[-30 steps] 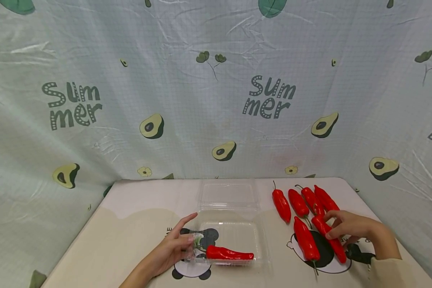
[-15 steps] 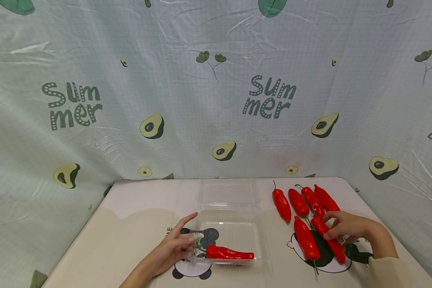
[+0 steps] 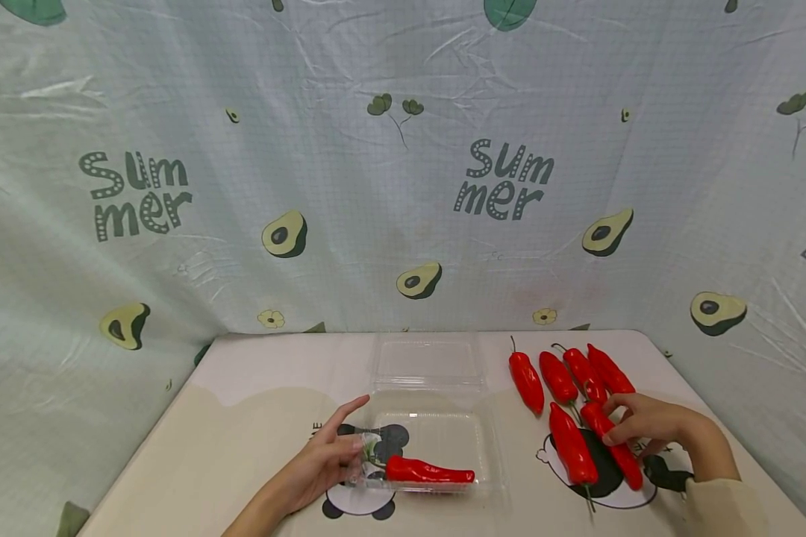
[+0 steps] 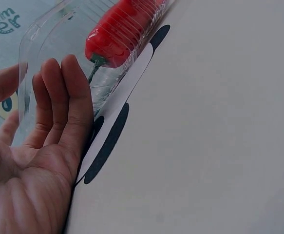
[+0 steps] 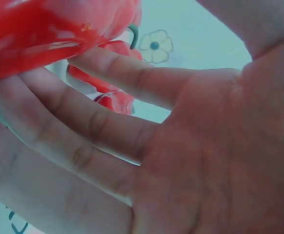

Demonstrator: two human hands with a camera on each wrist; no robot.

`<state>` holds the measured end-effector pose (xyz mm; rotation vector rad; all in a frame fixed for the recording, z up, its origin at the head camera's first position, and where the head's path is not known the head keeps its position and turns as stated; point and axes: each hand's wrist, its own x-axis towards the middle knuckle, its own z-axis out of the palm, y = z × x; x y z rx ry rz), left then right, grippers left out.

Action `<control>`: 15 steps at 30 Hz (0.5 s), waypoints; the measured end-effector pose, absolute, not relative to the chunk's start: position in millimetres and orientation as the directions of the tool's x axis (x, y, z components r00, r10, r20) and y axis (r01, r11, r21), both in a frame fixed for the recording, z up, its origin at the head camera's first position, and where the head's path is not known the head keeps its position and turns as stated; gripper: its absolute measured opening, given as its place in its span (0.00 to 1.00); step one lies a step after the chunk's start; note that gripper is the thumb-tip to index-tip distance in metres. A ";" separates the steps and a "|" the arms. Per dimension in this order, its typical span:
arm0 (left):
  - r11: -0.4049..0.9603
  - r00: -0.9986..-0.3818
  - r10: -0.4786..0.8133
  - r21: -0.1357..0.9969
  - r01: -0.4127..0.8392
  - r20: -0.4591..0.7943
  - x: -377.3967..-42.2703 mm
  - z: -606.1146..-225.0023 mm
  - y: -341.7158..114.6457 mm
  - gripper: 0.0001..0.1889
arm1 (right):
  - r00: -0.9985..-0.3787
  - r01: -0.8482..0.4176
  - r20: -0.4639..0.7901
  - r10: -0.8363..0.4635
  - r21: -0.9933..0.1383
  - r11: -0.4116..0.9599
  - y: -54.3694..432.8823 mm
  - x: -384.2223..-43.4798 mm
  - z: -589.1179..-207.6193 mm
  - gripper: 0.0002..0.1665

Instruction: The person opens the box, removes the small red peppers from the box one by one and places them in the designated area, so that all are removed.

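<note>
In the head view, my right hand [image 3: 651,425] pinches a red chili pepper [image 3: 628,466] between thumb and fingers at the table's right side. That pepper [image 5: 39,34] fills the upper left of the right wrist view, against the fingertips. My left hand [image 3: 316,470] rests at the left end of a clear plastic clamshell container [image 3: 486,440], fingers fairly straight and touching its wall. The lid [image 3: 426,362] lies folded back. One red chili pepper [image 3: 430,472] lies inside along the near wall, its green stem toward my left hand [image 4: 44,146].
Several more red chili peppers lie around my right hand, including one in front [image 3: 572,447], one at the back left [image 3: 527,382] and one at the back right [image 3: 607,369]. A white patterned curtain [image 3: 349,186] hangs behind and beside the table [image 3: 242,418].
My right hand has shifted very slightly left with the pepper in its fingers. The left hand, container and other peppers have stayed in place.
</note>
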<state>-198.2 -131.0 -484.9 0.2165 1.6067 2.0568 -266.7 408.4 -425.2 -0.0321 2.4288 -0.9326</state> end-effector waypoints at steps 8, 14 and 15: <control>-0.170 -0.850 0.491 0.937 -0.305 -0.188 -198.4 -485.7 -131.5 0.39 | -0.854 0.160 -0.480 -0.201 -0.610 0.776 407.1 -267.6 -425.4 0.30; -0.169 -0.851 0.494 0.941 -0.294 -0.178 -198.5 -486.6 -131.8 0.38 | -0.849 0.171 -0.492 -0.192 -0.599 0.782 407.3 -267.0 -424.5 0.30; -0.169 -0.851 0.494 0.941 -0.294 -0.177 -198.5 -486.7 -131.9 0.38 | -0.848 0.166 -0.492 -0.197 -0.600 0.783 407.5 -267.0 -424.5 0.29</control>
